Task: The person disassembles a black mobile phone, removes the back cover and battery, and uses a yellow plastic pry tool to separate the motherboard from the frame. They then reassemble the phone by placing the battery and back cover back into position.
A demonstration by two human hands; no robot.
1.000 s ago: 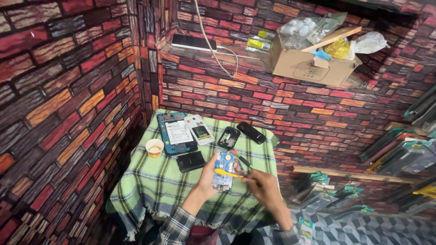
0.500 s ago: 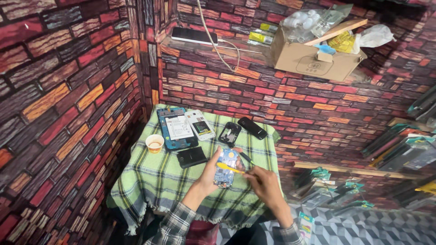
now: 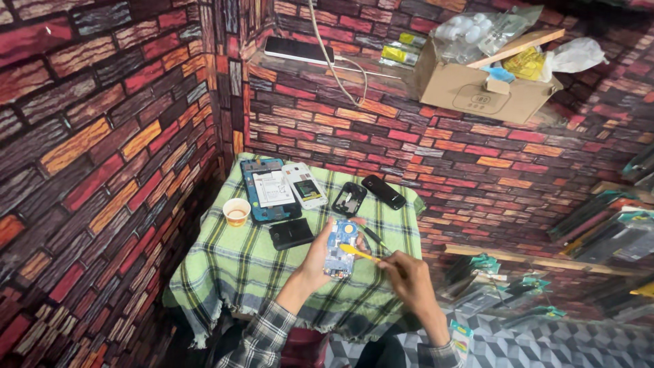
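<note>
- Holding the blue phone circuit board point(image 3: 340, 249) above the checked counter's point(image 3: 225, 272) near edge, left hand point(image 3: 319, 255) pinching it
- Right hand point(image 3: 407, 278) pinches the yellow-handled screwdriver point(image 3: 361, 254); keep its tip square, pressure light

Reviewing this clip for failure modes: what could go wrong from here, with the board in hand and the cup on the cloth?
1. The left hand holds the blue board only by its edges, above the table; the yellow tool in the right hand could slip and scratch it.
2. The paper cup stands open beside the tablet; a knock might spill it.
3. The black part lies loose on the cloth and could get swept off.
</note>
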